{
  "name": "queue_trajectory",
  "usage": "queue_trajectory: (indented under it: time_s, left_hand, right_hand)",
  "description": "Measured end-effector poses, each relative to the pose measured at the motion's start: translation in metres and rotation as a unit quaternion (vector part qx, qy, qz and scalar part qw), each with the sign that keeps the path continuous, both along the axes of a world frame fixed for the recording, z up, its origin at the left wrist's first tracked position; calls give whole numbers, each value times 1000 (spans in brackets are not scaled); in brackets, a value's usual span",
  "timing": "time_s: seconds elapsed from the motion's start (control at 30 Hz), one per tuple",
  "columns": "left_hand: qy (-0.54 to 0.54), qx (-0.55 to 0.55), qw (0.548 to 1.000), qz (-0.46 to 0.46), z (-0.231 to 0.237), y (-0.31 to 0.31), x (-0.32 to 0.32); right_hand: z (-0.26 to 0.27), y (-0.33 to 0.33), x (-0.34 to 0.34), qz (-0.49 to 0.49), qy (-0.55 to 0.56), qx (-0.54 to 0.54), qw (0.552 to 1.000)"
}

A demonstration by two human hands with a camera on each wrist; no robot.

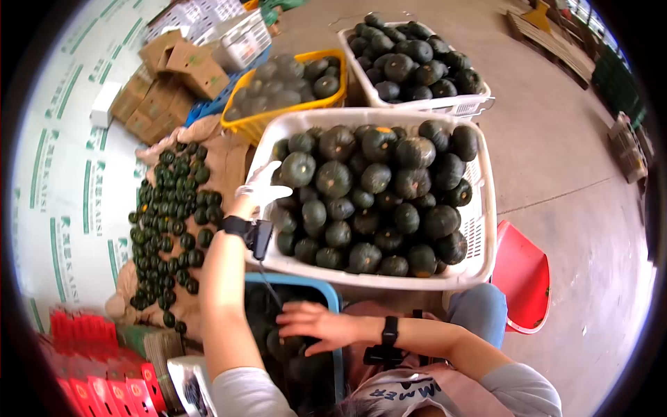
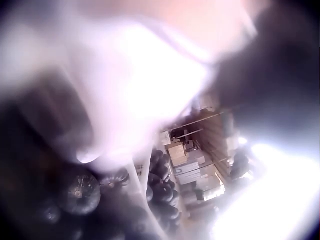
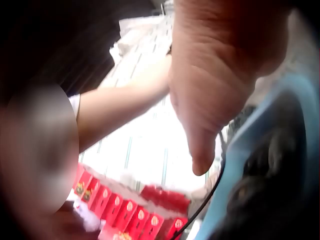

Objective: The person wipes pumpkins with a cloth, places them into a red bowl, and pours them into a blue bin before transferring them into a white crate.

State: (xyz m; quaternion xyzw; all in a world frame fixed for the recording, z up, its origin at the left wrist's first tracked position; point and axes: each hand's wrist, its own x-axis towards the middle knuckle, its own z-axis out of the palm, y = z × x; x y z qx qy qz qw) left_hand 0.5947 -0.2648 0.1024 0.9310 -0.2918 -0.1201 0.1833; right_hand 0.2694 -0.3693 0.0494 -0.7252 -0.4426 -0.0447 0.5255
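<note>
Squash step: you seem to be at a reach or release among the squashes; which of the two, you cannot tell from here.
Next grip: if you are picking, it calls for curling your fingers round one squash and lifting it clear of its neighbours.
Left hand: your gloved left hand is spread, thumb apart from fingers, at the left side of the white crate, near a squash; contact is unclear.
Right hand: your bare right hand lies wide over the blue tub, fingers extended, apparently gripping nothing.
Squash places: they fill the white crate, and dark ones lie in the tub.
</note>
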Motion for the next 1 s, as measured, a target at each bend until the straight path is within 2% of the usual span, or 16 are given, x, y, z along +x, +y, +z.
queue_trajectory:
  time_s: [0.1, 0.17, 0.2, 0.23, 0.3, 0.37, 0.4, 0.57, 0.6, 0.67, 0.7, 0.77, 0.83, 0.93, 0.97, 1.0]
  left_hand:
    - [-23, 15, 994, 103, -62, -41, 51]
    - [35, -91, 982, 165, -106, -56, 71]
    - [-19, -133, 972, 195, -112, -66, 58]
    - [-49, -194, 951, 238, -125, -71, 53]
    - [-20, -271, 926, 262, -135, -67, 53]
    - [72, -291, 908, 292, -75, -71, 11]
    - [87, -307, 905, 283, -90, -62, 18]
    - [196, -390, 875, 208, -74, 43, -47]
    - [196, -397, 882, 161, -24, 63, -98]
    - [209, -325, 903, 189, 27, 127, -178]
    - [235, -292, 908, 186, 45, 160, -212]
    - [235, -220, 923, 209, 57, 218, -277]
    - [297, -138, 902, 280, 60, 254, -332]
    - [306, 166, 912, 217, 9, 312, -385]
    - [407, 203, 871, 185, -5, 320, -376]
    - [473, 95, 819, 312, 9, 305, -375]
  right_hand:
    - [52, -101, 62, -343, -87, -108, 929]
    - [47, -171, 100, -442, -125, -34, 888]
    - [50, -203, 110, -425, 93, 108, 894]
    - [52, -232, 117, -375, 305, 241, 842]
    - [39, -283, 141, -536, -19, -57, 842]
    - [16, -298, 155, -578, -48, -216, 786]
    - [-3, -298, 156, -574, 9, -326, 751]
    - [-24, -312, 166, -539, -76, -404, 735]
    - [-41, -320, 169, -589, -78, -396, 700]
    - [-29, -327, 165, -642, -21, -246, 726]
    - [-5, -308, 152, -617, 126, -106, 769]
    - [57, -239, 118, -456, 372, 129, 798]
    - [43, -196, 109, -320, 324, 128, 881]
    - [59, -91, 91, -208, 307, -22, 928]
    - [44, -57, 85, -204, 241, -46, 948]
    - [37, -24, 81, -186, 213, -92, 955]
